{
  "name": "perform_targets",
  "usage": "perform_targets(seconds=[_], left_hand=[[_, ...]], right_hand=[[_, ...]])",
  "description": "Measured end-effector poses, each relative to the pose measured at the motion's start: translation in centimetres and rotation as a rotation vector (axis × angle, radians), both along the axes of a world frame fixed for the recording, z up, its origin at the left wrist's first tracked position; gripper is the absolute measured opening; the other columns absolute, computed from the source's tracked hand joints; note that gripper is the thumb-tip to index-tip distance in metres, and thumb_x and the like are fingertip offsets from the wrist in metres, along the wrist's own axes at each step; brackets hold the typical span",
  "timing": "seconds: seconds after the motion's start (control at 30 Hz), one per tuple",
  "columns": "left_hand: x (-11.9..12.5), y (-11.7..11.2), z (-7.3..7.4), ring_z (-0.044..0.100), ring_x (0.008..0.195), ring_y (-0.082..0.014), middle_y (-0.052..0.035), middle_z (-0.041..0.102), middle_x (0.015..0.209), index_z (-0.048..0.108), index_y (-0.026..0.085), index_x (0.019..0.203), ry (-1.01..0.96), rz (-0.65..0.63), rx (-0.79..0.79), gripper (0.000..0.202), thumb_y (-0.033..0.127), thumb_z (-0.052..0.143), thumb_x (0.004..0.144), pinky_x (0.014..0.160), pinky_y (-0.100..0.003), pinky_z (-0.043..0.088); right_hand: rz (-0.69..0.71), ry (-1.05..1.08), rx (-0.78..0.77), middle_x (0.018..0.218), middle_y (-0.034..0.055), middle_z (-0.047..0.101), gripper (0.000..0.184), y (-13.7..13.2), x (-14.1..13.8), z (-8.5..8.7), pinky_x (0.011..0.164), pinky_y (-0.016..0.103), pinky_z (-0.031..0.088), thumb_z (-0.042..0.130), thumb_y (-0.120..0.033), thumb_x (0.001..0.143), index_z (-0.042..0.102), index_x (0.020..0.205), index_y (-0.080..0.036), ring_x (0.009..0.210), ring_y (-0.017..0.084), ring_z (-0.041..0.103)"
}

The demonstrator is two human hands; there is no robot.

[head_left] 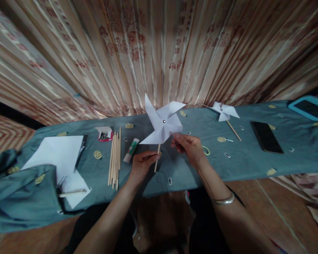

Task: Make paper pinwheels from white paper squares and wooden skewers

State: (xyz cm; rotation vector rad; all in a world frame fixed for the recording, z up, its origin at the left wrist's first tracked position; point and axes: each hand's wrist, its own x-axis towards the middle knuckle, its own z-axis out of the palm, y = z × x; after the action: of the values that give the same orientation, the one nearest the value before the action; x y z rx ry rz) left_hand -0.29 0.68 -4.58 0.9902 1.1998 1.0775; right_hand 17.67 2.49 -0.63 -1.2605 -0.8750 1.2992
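A white paper pinwheel [159, 118] with a silvery pin at its centre stands upright over the table, facing me. My left hand [144, 163] is closed around its thin wooden stick [157, 160], just below the paper blades. At the lower right blade is my right hand [187, 146], its fingers curled in and slightly blurred. Its fingertips overlap the blade's edge; whether they pinch the paper or anything else is hidden. Left of my left hand lie a green-and-white glue stick [131, 150] and a bundle of wooden sticks [113, 158].
Behind the sticks sits a small open box of pins [105, 135]. White paper sheets [55, 151] lie at left beside bunched cloth. A second pinwheel [224, 111], a black phone [266, 137], a green ring [206, 150] and a blue-framed tablet [311, 107] are at right. A curtain [159, 53] hangs behind.
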Motion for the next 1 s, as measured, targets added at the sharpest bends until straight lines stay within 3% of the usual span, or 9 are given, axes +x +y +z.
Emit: perform_targets(seconds=[0.1,0.23,0.33,0.47,0.77,1.0], left_hand=[[-0.1,0.0,0.0,0.070,0.078,-0.0210,-0.0037,0.077,0.078,0.079,0.022,0.074,-0.003,-0.005,-0.008,0.018,0.032,0.083,0.059,0.077,-0.033,0.054],[0.0,-0.2,-0.2,0.070,0.078,-0.0212,-0.0031,0.078,0.079,0.080,0.023,0.075,0.006,-0.026,-0.023,0.018,0.032,0.083,0.059,0.078,-0.033,0.055],[0.2,-0.3,-0.2,0.070,0.078,-0.0219,-0.0041,0.078,0.078,0.080,0.021,0.075,0.007,-0.027,-0.021,0.020,0.031,0.084,0.058,0.078,-0.034,0.055],[0.3,-0.3,-0.2,0.070,0.077,-0.0223,-0.0059,0.078,0.077,0.079,0.019,0.073,0.000,-0.031,-0.011,0.021,0.030,0.085,0.057,0.076,-0.034,0.055],[0.2,-0.3,-0.4,0.070,0.079,-0.0216,-0.0057,0.077,0.079,0.080,0.019,0.075,-0.009,-0.038,-0.011,0.020,0.030,0.083,0.058,0.078,-0.034,0.054],[0.3,-0.3,-0.3,0.070,0.079,-0.0215,-0.0027,0.078,0.078,0.079,0.023,0.073,-0.024,-0.027,-0.028,0.017,0.030,0.083,0.058,0.080,-0.035,0.055]], right_hand=[[-0.152,0.022,0.069,0.051,0.0001,0.065,0.042,0.4,1.5,0.0,0.038,0.021,0.025,0.083,-0.058,0.053,0.068,0.054,-0.019,0.039,0.006,0.039],[-0.372,0.014,0.158,0.064,-0.0007,0.070,0.035,1.3,3.2,-0.4,0.049,0.021,0.040,0.088,-0.049,0.050,0.072,0.062,-0.021,0.051,0.008,0.050],[-0.308,0.016,0.125,0.067,-0.0014,0.070,0.036,1.7,3.4,-0.8,0.057,0.024,0.045,0.088,-0.049,0.048,0.075,0.068,-0.023,0.057,0.010,0.056],[-0.194,0.025,0.082,0.058,-0.0037,0.064,0.035,1.8,2.8,-1.3,0.054,0.024,0.043,0.087,-0.050,0.049,0.076,0.068,-0.023,0.052,0.009,0.051],[-0.122,0.174,0.018,0.052,-0.0043,0.060,0.037,1.4,2.0,-0.8,0.050,0.022,0.043,0.090,-0.051,0.044,0.073,0.060,-0.023,0.049,0.009,0.050],[-0.093,0.251,-0.062,0.058,-0.0025,0.066,0.032,0.9,1.2,-0.3,0.050,0.021,0.044,0.090,-0.042,0.046,0.073,0.062,-0.020,0.050,0.008,0.053]])
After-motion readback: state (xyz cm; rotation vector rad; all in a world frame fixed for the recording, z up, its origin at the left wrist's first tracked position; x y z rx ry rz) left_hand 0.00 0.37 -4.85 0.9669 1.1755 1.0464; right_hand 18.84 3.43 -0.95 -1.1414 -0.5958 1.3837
